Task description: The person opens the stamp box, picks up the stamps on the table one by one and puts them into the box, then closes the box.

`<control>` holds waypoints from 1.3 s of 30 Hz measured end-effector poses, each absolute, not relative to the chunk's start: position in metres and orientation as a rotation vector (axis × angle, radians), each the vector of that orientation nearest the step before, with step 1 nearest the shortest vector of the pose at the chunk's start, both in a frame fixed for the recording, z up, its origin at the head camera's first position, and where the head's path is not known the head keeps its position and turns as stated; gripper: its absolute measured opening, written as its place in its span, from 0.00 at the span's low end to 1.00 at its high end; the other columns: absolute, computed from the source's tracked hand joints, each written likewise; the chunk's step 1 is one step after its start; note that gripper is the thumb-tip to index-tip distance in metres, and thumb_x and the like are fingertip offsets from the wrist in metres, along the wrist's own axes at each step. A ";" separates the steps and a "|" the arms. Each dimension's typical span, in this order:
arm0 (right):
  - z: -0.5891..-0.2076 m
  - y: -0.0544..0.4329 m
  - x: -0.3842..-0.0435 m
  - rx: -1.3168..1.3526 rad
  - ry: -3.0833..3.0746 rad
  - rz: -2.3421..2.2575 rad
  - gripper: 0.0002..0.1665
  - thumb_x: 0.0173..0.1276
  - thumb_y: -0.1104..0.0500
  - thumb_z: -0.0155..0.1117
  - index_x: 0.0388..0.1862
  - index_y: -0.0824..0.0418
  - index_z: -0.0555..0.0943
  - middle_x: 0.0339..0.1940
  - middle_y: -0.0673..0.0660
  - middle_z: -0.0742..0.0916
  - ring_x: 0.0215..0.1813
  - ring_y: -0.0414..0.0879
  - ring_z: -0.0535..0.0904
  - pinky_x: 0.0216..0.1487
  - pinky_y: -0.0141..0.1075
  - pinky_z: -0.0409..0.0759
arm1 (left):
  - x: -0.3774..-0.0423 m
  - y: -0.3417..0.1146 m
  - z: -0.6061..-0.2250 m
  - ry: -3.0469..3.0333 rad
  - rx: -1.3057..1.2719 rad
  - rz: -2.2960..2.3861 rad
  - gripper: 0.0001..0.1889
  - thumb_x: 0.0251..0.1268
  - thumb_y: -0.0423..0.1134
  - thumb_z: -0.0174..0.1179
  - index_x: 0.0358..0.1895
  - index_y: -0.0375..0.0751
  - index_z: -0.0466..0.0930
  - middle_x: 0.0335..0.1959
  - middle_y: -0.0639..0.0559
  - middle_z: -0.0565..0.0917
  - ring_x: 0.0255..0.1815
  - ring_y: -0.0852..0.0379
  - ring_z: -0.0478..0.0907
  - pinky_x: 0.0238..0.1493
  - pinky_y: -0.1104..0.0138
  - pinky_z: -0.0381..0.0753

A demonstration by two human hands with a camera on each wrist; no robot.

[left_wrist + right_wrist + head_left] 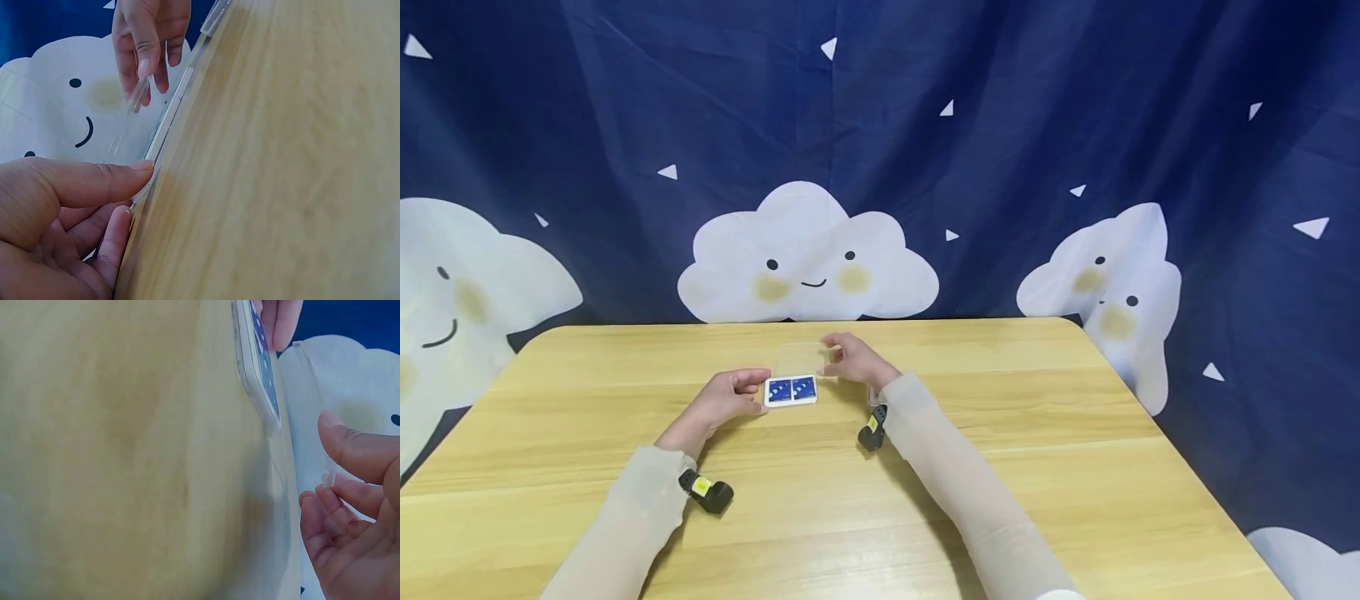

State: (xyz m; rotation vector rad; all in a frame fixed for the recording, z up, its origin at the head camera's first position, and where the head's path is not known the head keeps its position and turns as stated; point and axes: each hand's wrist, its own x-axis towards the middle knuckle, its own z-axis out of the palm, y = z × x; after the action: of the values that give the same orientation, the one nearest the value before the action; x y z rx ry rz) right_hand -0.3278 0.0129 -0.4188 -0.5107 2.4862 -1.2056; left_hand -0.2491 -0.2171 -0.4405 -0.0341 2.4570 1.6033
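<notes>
On the table lies a flat white card case (792, 404) with a blue moon-patterned card pack (780, 391) and a matching second pack (803, 388) side by side in it. At its left edge, my left hand (726, 398) holds the case between thumb and fingers. My right hand (853, 360) pinches a thin clear plastic lid (797, 358) by its right edge, beyond the case. In the left wrist view that lid (128, 122) stands tilted beside the case. The right wrist view shows the thumb on one face of the lid and fingers behind it.
Another small clear plastic piece (872, 398) sits by my right wrist, mostly hidden by it. The wooden table (820, 517) ends at a far edge a little beyond the lid. Behind hangs a blue curtain (880, 150) with cloud prints.
</notes>
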 end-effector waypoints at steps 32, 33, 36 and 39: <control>-0.430 0.009 -0.287 -0.492 2.336 -1.385 0.35 0.54 0.62 0.72 0.62 0.58 0.72 0.59 0.54 0.78 0.59 0.48 0.73 0.61 0.40 0.70 | -0.251 -0.221 -0.440 2.428 0.016 1.637 0.38 0.48 0.24 0.67 0.66 0.28 0.63 0.65 0.32 0.67 0.59 0.43 0.67 0.59 0.62 0.71; -0.431 0.009 -0.287 -0.490 2.336 -1.382 0.35 0.54 0.62 0.72 0.62 0.58 0.73 0.58 0.54 0.78 0.59 0.48 0.73 0.61 0.40 0.70 | -0.251 -0.221 -0.440 2.427 0.014 1.637 0.38 0.48 0.24 0.67 0.66 0.28 0.63 0.65 0.32 0.67 0.59 0.43 0.67 0.59 0.62 0.71; -0.434 0.008 -0.289 -0.495 2.350 -1.377 0.35 0.53 0.62 0.73 0.62 0.58 0.73 0.57 0.53 0.79 0.57 0.47 0.74 0.61 0.39 0.70 | -0.251 -0.221 -0.441 2.417 0.011 1.639 0.38 0.48 0.24 0.67 0.66 0.29 0.63 0.65 0.32 0.67 0.60 0.43 0.66 0.60 0.61 0.71; -0.435 0.006 -0.289 -0.499 2.364 -1.379 0.35 0.53 0.63 0.73 0.62 0.59 0.73 0.56 0.53 0.80 0.56 0.47 0.74 0.61 0.38 0.70 | -0.251 -0.221 -0.441 2.412 0.004 1.635 0.38 0.48 0.24 0.67 0.67 0.30 0.63 0.66 0.33 0.66 0.60 0.43 0.66 0.62 0.58 0.69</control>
State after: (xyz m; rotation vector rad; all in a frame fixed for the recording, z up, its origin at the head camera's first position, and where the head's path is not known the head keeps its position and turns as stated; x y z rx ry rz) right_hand -0.2890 0.0062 -0.4352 -0.4988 2.3640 -1.3785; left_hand -0.2507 -0.2215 -0.4408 0.0037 2.4123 1.6350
